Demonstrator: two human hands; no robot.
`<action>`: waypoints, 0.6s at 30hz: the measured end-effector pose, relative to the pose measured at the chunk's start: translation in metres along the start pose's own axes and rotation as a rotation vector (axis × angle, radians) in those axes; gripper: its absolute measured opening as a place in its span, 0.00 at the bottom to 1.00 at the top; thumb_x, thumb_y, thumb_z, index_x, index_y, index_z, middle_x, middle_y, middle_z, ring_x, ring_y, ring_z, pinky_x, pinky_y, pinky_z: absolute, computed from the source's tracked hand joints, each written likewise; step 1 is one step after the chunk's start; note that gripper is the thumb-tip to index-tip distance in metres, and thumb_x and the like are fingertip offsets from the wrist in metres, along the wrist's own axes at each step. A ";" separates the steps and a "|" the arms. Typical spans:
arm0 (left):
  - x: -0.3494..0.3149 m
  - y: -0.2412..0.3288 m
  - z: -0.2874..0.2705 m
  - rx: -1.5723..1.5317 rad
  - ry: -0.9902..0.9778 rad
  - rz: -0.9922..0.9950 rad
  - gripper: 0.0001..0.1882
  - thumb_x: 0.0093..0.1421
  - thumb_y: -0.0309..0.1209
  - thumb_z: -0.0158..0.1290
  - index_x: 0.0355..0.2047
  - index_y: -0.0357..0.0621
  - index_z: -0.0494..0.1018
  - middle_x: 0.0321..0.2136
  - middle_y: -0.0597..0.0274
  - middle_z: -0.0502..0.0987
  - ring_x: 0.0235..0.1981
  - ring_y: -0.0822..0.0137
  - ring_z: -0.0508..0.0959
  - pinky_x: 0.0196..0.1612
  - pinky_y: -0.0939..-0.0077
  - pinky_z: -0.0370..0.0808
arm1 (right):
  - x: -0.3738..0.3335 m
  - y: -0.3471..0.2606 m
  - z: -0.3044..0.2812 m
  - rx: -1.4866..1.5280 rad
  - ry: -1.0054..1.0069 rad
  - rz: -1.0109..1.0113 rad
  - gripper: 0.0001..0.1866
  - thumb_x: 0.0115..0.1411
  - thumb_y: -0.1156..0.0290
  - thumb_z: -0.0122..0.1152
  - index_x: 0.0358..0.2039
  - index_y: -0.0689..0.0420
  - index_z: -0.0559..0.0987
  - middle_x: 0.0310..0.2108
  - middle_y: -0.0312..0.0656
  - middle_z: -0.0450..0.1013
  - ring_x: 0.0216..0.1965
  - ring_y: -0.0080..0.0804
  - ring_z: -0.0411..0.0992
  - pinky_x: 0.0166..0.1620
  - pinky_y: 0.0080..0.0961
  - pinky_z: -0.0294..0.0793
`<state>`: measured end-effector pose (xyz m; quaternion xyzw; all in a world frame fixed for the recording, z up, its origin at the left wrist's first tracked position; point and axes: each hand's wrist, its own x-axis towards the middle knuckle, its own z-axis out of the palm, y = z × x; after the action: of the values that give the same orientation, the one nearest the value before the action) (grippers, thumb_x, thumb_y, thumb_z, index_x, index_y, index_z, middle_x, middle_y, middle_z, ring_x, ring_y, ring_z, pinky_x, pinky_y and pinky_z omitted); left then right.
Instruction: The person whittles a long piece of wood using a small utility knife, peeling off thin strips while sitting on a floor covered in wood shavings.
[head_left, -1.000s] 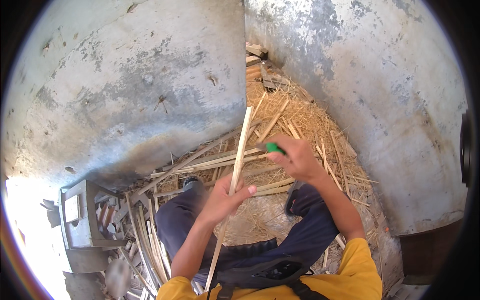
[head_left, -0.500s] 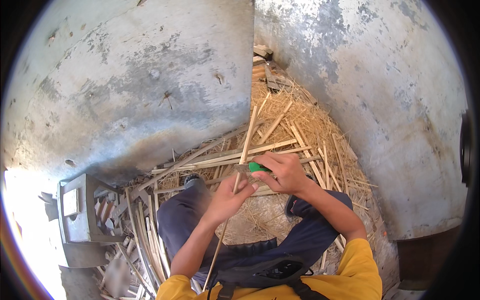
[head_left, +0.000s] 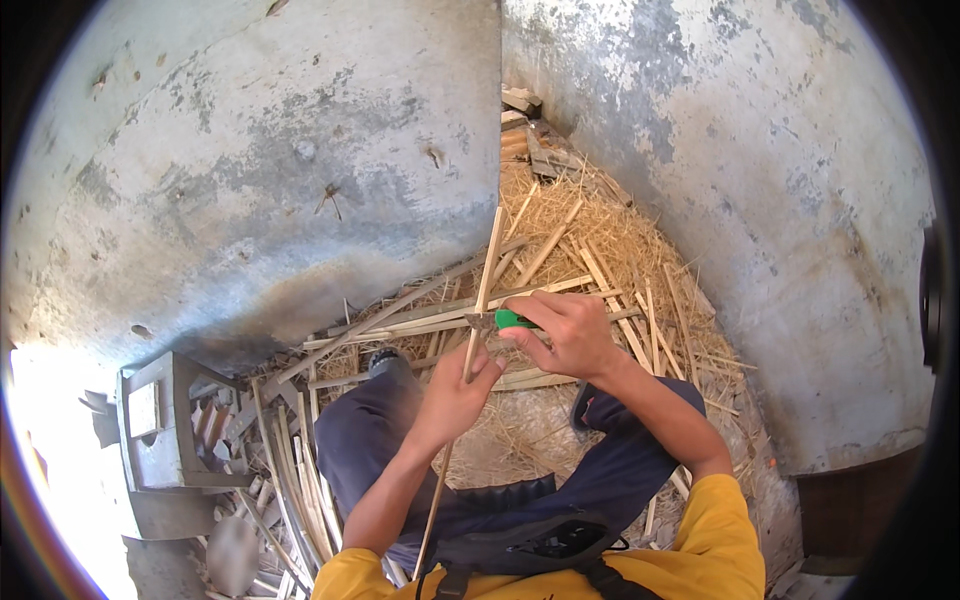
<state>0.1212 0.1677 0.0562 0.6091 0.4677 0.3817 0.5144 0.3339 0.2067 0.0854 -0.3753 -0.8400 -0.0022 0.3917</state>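
My left hand (head_left: 452, 395) is closed round a long, thin strip of pale wood (head_left: 491, 262), which looks like split bamboo. The strip runs from between my knees up past my fingers, tilted slightly to the right at its far end. In my right hand (head_left: 568, 335) is a knife with a green handle (head_left: 512, 319), its fingers wrapped about the grip. The short grey blade (head_left: 482, 321) lies across the strip just beyond my left fingers and touches it. Part of the handle is hidden under my right fingers.
Several loose strips (head_left: 545, 240) lie over straw-like shavings (head_left: 590, 215) on the floor ahead. More strips (head_left: 290, 470) are piled left of my legs, beside a grey wooden stool-like frame (head_left: 165, 425). Worn walls (head_left: 250, 130) meet in front, with wood scraps (head_left: 520, 105) beyond.
The knife and my right hand have shifted slightly away from me along the strip. My left hand has moved a little to the left and keeps its hold.
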 end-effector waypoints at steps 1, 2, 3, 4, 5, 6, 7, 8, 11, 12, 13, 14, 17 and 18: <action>0.000 -0.002 -0.001 0.005 -0.005 -0.012 0.20 0.70 0.34 0.61 0.27 0.44 0.61 0.21 0.68 0.62 0.26 0.72 0.62 0.30 0.69 0.62 | 0.000 0.001 -0.002 -0.010 -0.010 0.005 0.15 0.66 0.55 0.69 0.43 0.53 0.86 0.31 0.38 0.82 0.24 0.37 0.80 0.26 0.32 0.76; 0.000 -0.005 -0.003 0.011 -0.010 -0.023 0.20 0.70 0.34 0.61 0.28 0.43 0.62 0.21 0.67 0.62 0.26 0.72 0.62 0.30 0.69 0.62 | 0.001 0.006 -0.002 -0.018 0.019 0.037 0.15 0.67 0.55 0.69 0.43 0.53 0.86 0.32 0.39 0.83 0.25 0.37 0.81 0.26 0.32 0.76; 0.000 -0.006 -0.003 0.016 -0.016 -0.035 0.20 0.70 0.35 0.60 0.28 0.43 0.62 0.21 0.66 0.62 0.26 0.72 0.62 0.30 0.68 0.63 | 0.002 0.015 -0.001 -0.026 0.048 0.070 0.15 0.67 0.55 0.68 0.43 0.53 0.86 0.32 0.39 0.84 0.25 0.37 0.81 0.27 0.32 0.77; -0.001 -0.005 -0.003 0.031 -0.021 -0.031 0.20 0.70 0.34 0.61 0.28 0.45 0.61 0.21 0.70 0.62 0.26 0.75 0.61 0.30 0.72 0.62 | 0.004 0.021 -0.001 -0.035 0.077 0.103 0.16 0.68 0.55 0.68 0.44 0.54 0.86 0.33 0.39 0.85 0.25 0.37 0.81 0.27 0.32 0.77; -0.002 -0.001 -0.002 0.047 -0.026 -0.027 0.20 0.70 0.33 0.61 0.28 0.48 0.60 0.21 0.73 0.62 0.26 0.78 0.61 0.29 0.75 0.61 | 0.006 0.023 -0.003 -0.042 0.089 0.129 0.16 0.68 0.54 0.68 0.44 0.54 0.86 0.33 0.39 0.85 0.25 0.36 0.82 0.27 0.31 0.77; -0.003 0.000 -0.001 0.057 -0.028 -0.022 0.21 0.70 0.32 0.61 0.28 0.50 0.58 0.22 0.77 0.61 0.26 0.82 0.60 0.28 0.79 0.60 | 0.010 0.022 -0.007 -0.051 0.098 0.150 0.16 0.68 0.54 0.67 0.44 0.54 0.86 0.34 0.39 0.85 0.25 0.36 0.82 0.27 0.31 0.77; -0.002 -0.001 0.000 0.060 -0.023 -0.004 0.21 0.70 0.33 0.61 0.28 0.50 0.58 0.22 0.77 0.61 0.26 0.82 0.60 0.28 0.78 0.60 | 0.013 0.022 -0.010 -0.060 0.106 0.171 0.16 0.69 0.54 0.67 0.44 0.54 0.87 0.34 0.39 0.86 0.26 0.36 0.82 0.28 0.31 0.78; 0.000 -0.005 0.000 0.064 -0.019 0.014 0.21 0.70 0.33 0.61 0.28 0.50 0.59 0.21 0.77 0.61 0.26 0.82 0.60 0.28 0.78 0.60 | 0.014 0.023 -0.012 -0.063 0.102 0.163 0.16 0.69 0.54 0.67 0.44 0.55 0.87 0.34 0.39 0.86 0.26 0.36 0.82 0.28 0.31 0.78; -0.002 -0.003 -0.003 0.085 -0.012 0.001 0.21 0.71 0.33 0.61 0.28 0.50 0.59 0.22 0.77 0.62 0.26 0.81 0.60 0.28 0.78 0.60 | 0.013 0.027 -0.008 -0.052 0.125 0.161 0.17 0.70 0.53 0.66 0.44 0.55 0.87 0.35 0.39 0.86 0.27 0.37 0.83 0.28 0.31 0.78; -0.002 -0.001 -0.001 0.079 -0.009 -0.007 0.21 0.71 0.33 0.61 0.28 0.49 0.59 0.22 0.76 0.62 0.26 0.81 0.60 0.28 0.78 0.60 | 0.014 0.032 -0.007 -0.058 0.138 0.153 0.18 0.70 0.53 0.66 0.44 0.55 0.87 0.35 0.39 0.86 0.27 0.37 0.83 0.28 0.31 0.78; -0.002 -0.001 0.001 0.069 -0.019 -0.009 0.21 0.71 0.33 0.61 0.28 0.49 0.59 0.22 0.76 0.62 0.26 0.81 0.60 0.28 0.78 0.60 | 0.016 0.036 -0.008 -0.065 0.150 0.146 0.18 0.70 0.52 0.65 0.44 0.55 0.87 0.36 0.39 0.86 0.27 0.37 0.83 0.28 0.30 0.78; -0.003 -0.001 0.003 0.058 -0.029 -0.010 0.21 0.71 0.33 0.61 0.28 0.49 0.59 0.22 0.76 0.61 0.26 0.81 0.60 0.28 0.77 0.60 | 0.018 0.039 -0.012 -0.085 0.139 0.164 0.19 0.70 0.52 0.66 0.44 0.56 0.87 0.37 0.41 0.86 0.28 0.39 0.84 0.29 0.31 0.79; -0.001 -0.001 0.001 0.094 -0.018 0.019 0.21 0.71 0.32 0.61 0.28 0.49 0.59 0.22 0.75 0.61 0.26 0.80 0.60 0.28 0.76 0.60 | 0.022 0.042 -0.018 -0.133 0.106 0.199 0.21 0.70 0.51 0.65 0.46 0.58 0.87 0.39 0.45 0.86 0.31 0.41 0.85 0.32 0.33 0.82; 0.000 -0.002 0.000 0.117 -0.010 0.035 0.21 0.71 0.32 0.61 0.28 0.49 0.59 0.21 0.75 0.61 0.26 0.80 0.60 0.28 0.76 0.60 | 0.022 0.042 -0.018 -0.147 0.096 0.200 0.22 0.70 0.50 0.65 0.46 0.58 0.87 0.39 0.45 0.86 0.30 0.40 0.85 0.32 0.33 0.82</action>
<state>0.1211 0.1672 0.0543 0.6480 0.4759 0.3595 0.4737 0.3630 0.2456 0.1002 -0.4843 -0.7763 -0.0428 0.4013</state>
